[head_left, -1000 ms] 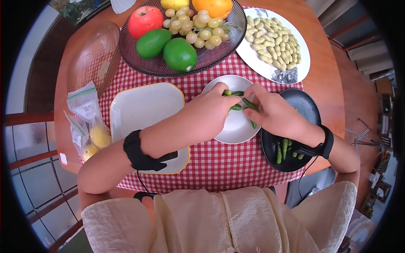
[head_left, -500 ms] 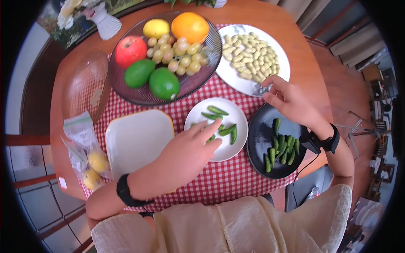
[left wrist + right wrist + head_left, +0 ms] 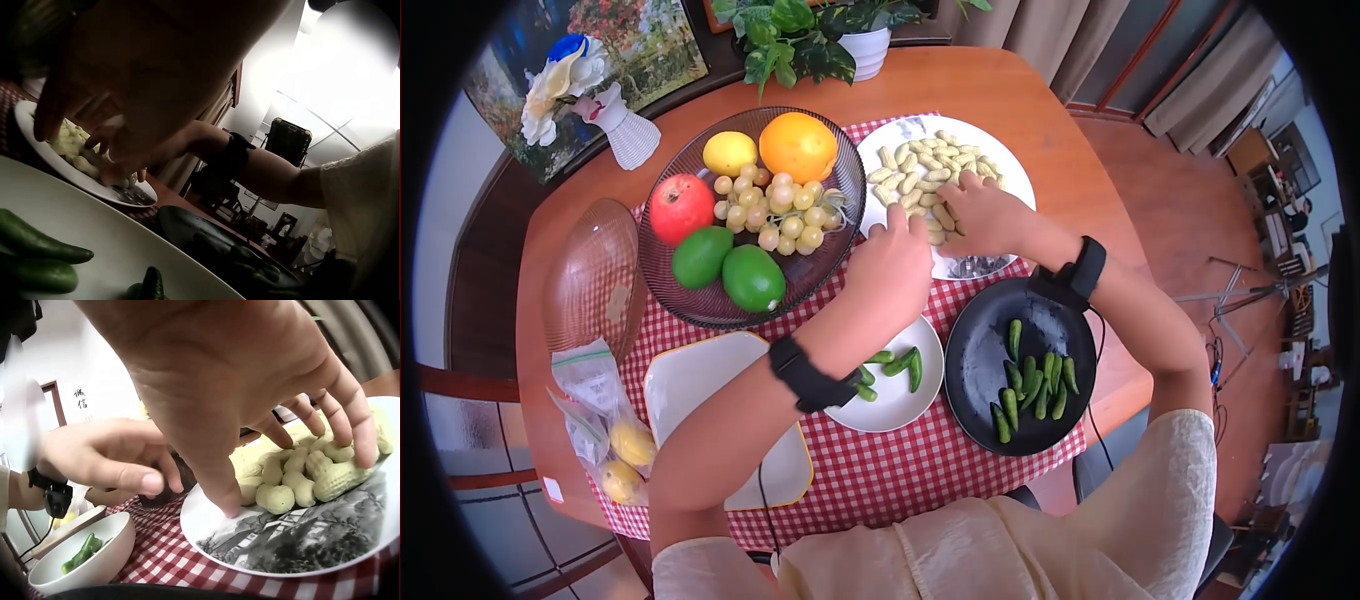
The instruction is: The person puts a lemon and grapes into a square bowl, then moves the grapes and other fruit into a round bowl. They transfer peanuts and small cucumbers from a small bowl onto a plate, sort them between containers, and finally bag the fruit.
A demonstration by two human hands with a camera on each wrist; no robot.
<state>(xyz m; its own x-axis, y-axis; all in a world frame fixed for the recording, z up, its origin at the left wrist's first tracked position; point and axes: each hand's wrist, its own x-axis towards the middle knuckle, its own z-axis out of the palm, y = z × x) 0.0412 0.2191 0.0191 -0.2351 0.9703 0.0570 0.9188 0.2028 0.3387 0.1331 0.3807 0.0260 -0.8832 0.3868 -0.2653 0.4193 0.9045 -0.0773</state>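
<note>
My right hand point(image 3: 990, 220) reaches over a white oval plate point(image 3: 1024, 195) heaped with unshelled peanuts point(image 3: 945, 150). In the right wrist view its spread fingers point(image 3: 340, 415) bend down onto the peanuts, and the thumb comes down at the pile's near side. By the plate's left edge hovers my left hand point(image 3: 890, 280), fingers loosely bent, with nothing seen in it. Below it stands a white bowl point(image 3: 885, 420) with several green chili peppers point(image 3: 915, 370), partly covered by the left wrist. More green chili peppers point(image 3: 1040, 385) lie on a black oval plate point(image 3: 980, 350) to the right.
A glass fruit bowl point(image 3: 662, 300) holds grapes, avocado-like green fruits, a red fruit, a lemon and an orange. A white square dish point(image 3: 700, 375) lies under the left forearm. Zip bags point(image 3: 590, 380) with yellow fruits, a clear dish point(image 3: 590, 270) and a vase point(image 3: 630, 135) stand left.
Both hands have left the white bowl of chili peppers. The right hand has gone to the peanuts, and the left has moved up beside that plate. The head view has shifted.
</note>
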